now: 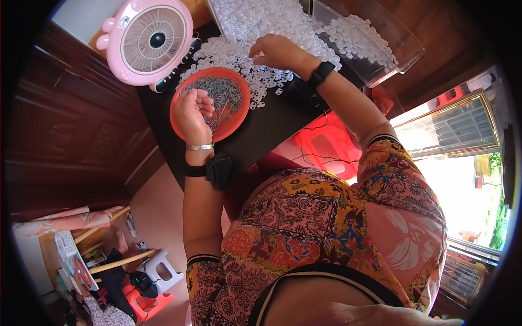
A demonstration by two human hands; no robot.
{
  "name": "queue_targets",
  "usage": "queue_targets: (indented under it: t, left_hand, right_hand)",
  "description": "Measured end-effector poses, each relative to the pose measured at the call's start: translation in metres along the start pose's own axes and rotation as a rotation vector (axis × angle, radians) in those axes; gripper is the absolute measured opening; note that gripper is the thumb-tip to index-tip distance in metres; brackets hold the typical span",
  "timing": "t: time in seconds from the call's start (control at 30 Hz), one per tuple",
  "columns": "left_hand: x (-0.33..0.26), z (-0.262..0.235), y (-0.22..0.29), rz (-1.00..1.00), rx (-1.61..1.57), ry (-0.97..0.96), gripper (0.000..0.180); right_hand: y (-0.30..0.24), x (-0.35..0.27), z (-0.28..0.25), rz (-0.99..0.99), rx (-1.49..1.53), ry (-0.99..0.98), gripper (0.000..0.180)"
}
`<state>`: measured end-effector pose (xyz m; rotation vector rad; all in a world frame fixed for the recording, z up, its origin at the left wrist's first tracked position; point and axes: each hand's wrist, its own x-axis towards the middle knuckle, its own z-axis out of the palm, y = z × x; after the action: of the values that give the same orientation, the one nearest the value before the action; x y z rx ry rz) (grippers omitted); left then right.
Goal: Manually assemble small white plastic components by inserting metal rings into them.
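Note:
An orange-red bowl [245, 103] of small grey screw-like metal pieces [227, 93] stands on the dark table. Over its left side is my left hand [194, 111], fingers curled inward; whatever they hold, if anything, is hidden. My right hand [280, 52] is at the near side of a big heap of small white plastic pieces [272, 22], flat and rounded with holes. Its fingers are bent toward the thumb, and I cannot make out anything between them. Loose white pieces [260, 81] are scattered between the heap and the bowl.
A pink fan [156, 41] stands left of the bowl. At the right, a clear plastic bin [375, 79] holds more white pieces. Below the table [261, 130] edge is a red stool [326, 146]. Another person [109, 312] sits at the lower left, near a white stool [163, 271].

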<state>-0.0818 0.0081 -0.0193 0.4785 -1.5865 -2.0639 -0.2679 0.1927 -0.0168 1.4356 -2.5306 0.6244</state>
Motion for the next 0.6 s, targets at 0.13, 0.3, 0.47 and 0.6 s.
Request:
queue_targets:
  t: [0.13,0.3,0.47,0.6]
  left_hand:
    - [0.001,-0.001,0.0,-0.003,0.003,-0.003,0.024]
    - [0.0,-0.001,0.0,-0.001,0.011,-0.006,0.024]
    - [0.001,-0.003,-0.001,-0.046,0.059,-0.07,0.024]
    - [0.001,-0.002,-0.001,-0.095,0.116,-0.173,0.022]
  right_hand:
    - [-0.006,0.01,0.014,-0.007,-0.274,-0.063,0.016]
    - [0.002,0.01,0.019,-0.023,-0.309,-0.05,0.017]
    - [0.006,0.013,0.018,-0.026,-0.277,0.033,0.016]
    - [-0.016,0.013,0.001,0.081,0.213,0.072,0.019]
